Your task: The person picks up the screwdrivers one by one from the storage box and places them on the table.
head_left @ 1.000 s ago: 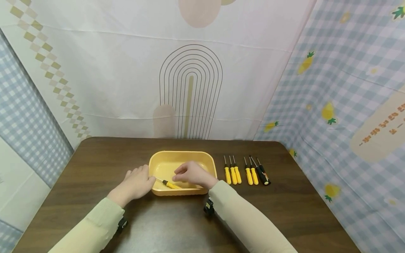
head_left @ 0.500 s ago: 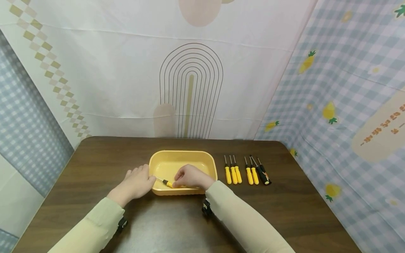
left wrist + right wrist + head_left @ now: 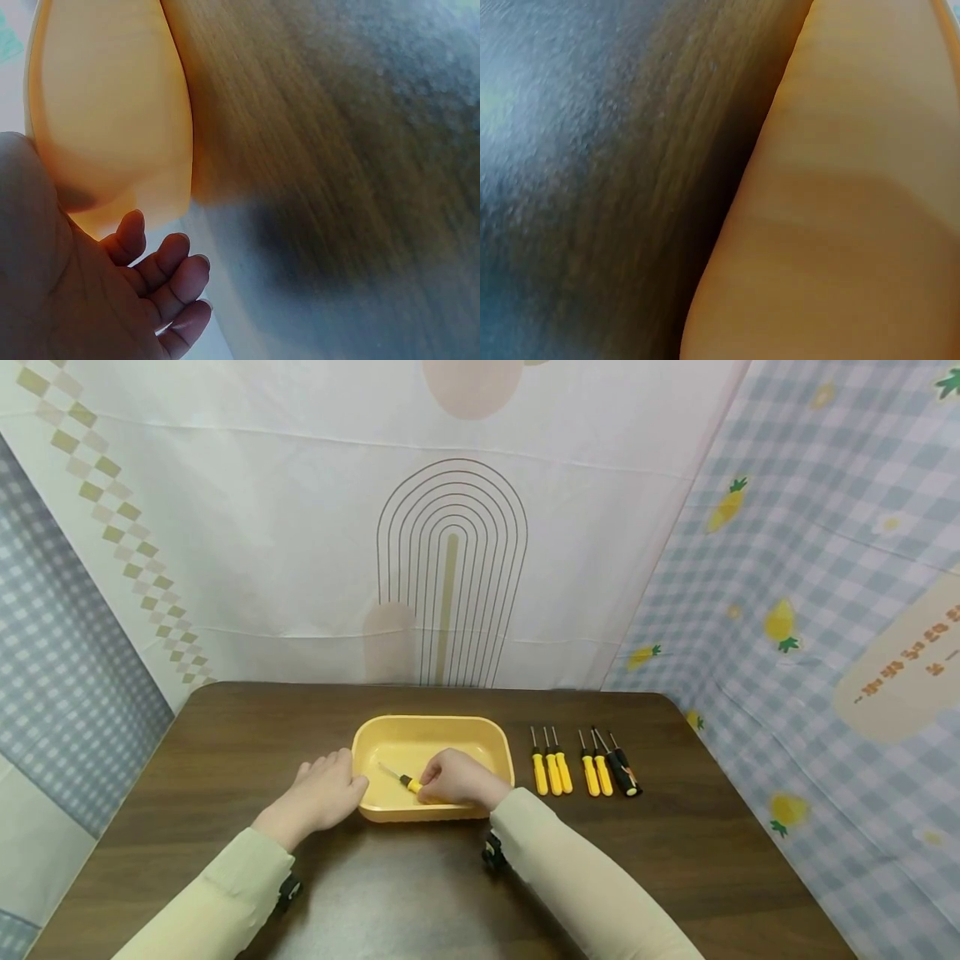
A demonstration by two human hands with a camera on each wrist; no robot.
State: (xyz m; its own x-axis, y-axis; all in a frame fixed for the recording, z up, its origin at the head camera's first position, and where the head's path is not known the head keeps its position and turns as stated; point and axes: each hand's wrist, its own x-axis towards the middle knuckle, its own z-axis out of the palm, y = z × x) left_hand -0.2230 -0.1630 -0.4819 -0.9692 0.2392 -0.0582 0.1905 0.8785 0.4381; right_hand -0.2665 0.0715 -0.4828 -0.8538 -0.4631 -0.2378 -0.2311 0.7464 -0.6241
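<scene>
A small screwdriver (image 3: 408, 782) with a yellow handle and black collar slants in the yellow tray (image 3: 431, 722). My right hand (image 3: 459, 777) reaches over the tray's near side and pinches the handle, covering its rear end. At the tray's left end rests my left hand (image 3: 318, 795), thumb by the rim. The left wrist view has that hand's loosely bent fingers (image 3: 180, 281) outside the tray's end wall (image 3: 112, 112), curled around nothing. Only the tray's outer wall (image 3: 817, 255) and tabletop fill the right wrist view; the right hand is out of it.
Right of the tray, three yellow-handled screwdrivers (image 3: 552, 770) lie side by side. Farther right is another group: two yellow screwdrivers (image 3: 597, 772) and black-handled ones (image 3: 622, 772). All lie on the dark wooden table (image 3: 420, 877), with a patterned cloth (image 3: 300, 552) hanging behind.
My right hand has lowered onto the screwdriver's handle and taken hold of it. The screwdriver has shifted right, its tip now away from the left hand. The left hand stays put.
</scene>
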